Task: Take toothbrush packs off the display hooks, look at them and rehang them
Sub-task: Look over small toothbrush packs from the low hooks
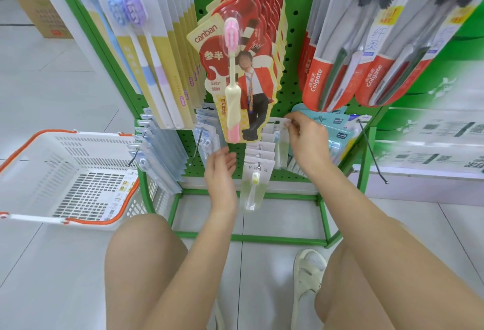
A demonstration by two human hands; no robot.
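A row of small white toothbrush packs (262, 146) hangs on a low hook of the green pegboard (296, 41). The front pack (253, 191) holds a brush with a yellow head. My right hand (306, 138) pinches the top edge of the rearmost white pack (276, 122), close to the board. My left hand (222, 170) hovers with relaxed fingers just left of the front pack, holding nothing. A red canban pack (235, 73) with a pink brush hangs above both hands.
Colgate packs (322, 75) hang at upper right, blue and purple brush packs (146, 49) at upper left. A bare hook (372, 151) juts out at the right. A white basket with orange rim (23, 151) stands on the floor at the left. My knees are below.
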